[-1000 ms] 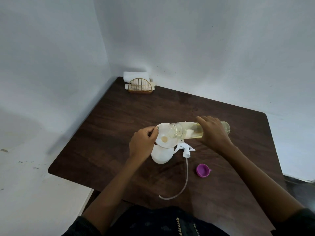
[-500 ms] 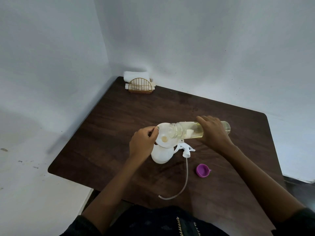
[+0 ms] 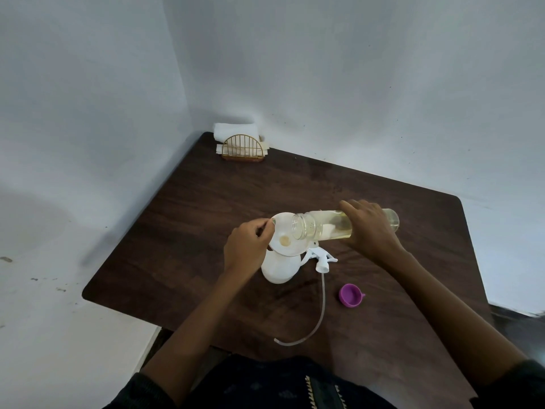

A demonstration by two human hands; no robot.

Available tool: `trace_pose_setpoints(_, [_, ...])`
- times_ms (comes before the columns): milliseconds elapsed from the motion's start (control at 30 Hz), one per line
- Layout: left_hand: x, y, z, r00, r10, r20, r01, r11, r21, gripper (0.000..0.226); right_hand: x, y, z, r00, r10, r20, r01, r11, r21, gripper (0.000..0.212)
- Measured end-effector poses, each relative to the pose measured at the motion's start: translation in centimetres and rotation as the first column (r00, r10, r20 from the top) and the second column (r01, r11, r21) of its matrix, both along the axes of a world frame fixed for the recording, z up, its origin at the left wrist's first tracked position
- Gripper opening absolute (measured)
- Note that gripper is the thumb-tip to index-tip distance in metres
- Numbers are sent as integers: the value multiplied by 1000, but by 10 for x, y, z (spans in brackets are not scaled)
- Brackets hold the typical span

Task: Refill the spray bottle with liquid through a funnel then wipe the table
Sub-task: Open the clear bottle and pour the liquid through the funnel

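Note:
A white spray bottle (image 3: 278, 268) stands on the dark wooden table (image 3: 206, 219) with a white funnel (image 3: 284, 236) seated in its neck. My left hand (image 3: 246, 249) pinches the funnel's left rim. My right hand (image 3: 370, 228) grips a clear bottle (image 3: 317, 228) of pale yellow liquid, tipped nearly level with its open mouth over the funnel. A small pool of liquid sits at the funnel's centre. The white spray head (image 3: 320, 259) with its long tube (image 3: 320, 317) lies on the table right of the spray bottle.
A purple cap (image 3: 350, 295) lies on the table right of the tube. A gold wire holder (image 3: 243, 149) with white napkins and a folded white cloth (image 3: 233, 131) stands in the far left corner against the walls.

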State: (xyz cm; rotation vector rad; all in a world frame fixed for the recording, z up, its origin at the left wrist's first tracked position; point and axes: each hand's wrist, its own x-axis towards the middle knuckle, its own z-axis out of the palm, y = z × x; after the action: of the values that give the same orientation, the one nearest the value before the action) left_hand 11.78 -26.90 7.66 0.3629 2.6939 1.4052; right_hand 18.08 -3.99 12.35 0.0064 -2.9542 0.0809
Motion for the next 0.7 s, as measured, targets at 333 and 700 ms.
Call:
trace_pose_setpoints(333, [2, 0, 5, 1000, -6, 18, 6, 1000, 5, 42, -1, 2, -3, 1000, -5, -15, 5, 1000, 8, 45])
trace_pose_setpoints(700, [2, -1, 5, 1000, -12, 1, 12, 1000, 5, 40, -2, 1, -3, 1000, -3, -8, 3, 1000, 2, 45])
